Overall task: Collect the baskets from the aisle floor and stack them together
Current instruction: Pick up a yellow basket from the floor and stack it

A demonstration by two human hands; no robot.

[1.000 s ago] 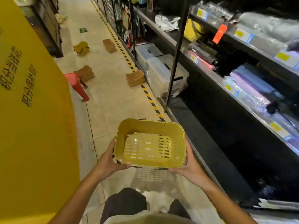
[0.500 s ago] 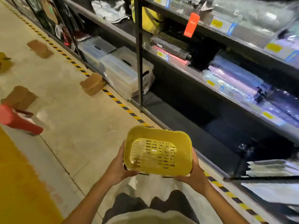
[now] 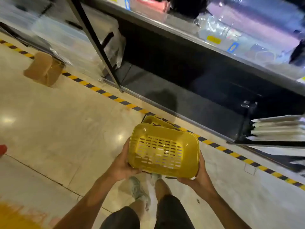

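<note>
Glossy tiled floor (image 3: 62,123), dark shelving (image 3: 181,35)

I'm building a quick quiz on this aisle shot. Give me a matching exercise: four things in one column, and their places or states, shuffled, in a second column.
Things:
1. yellow basket
2. second yellow basket
3. brown basket
4. striped floor tape

Places or states:
A. upside down on the floor, upper left
B. runs along the foot of the shelving
C. held at both ends by the left hand and right hand
D. on the floor, partly hidden behind the held one

Pairs: 1-C, 2-D, 3-A, 4-B
</note>
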